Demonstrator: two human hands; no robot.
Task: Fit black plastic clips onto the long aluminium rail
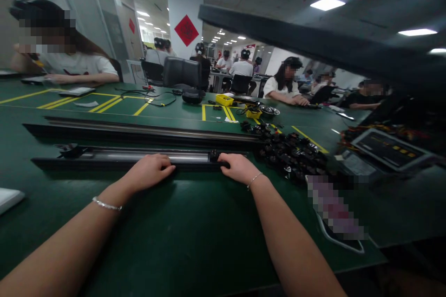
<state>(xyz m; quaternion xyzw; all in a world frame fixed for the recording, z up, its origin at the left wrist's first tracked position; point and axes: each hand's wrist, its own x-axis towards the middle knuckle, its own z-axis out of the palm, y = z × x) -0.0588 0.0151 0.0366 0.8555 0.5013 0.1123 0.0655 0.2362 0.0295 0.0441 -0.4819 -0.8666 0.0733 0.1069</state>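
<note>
A long black rail with a silvery channel (114, 156) lies across the green table in front of me. My left hand (149, 171) rests on its near edge, fingers curled over it. My right hand (239, 167) grips the rail's right end, fingertips at a small black part (214, 155) seated in the channel. A second, longer black rail (139, 129) lies parallel just behind. A heap of small black parts (292, 153) sits to the right of my right hand.
The green table (181, 222) carries yellow tape lines, yellow bins (225, 99), a metal bowl (270, 111) and cables at the back. A device with a screen (390, 148) sits far right. Several people sit at tables around; a white object (9, 197) lies at left.
</note>
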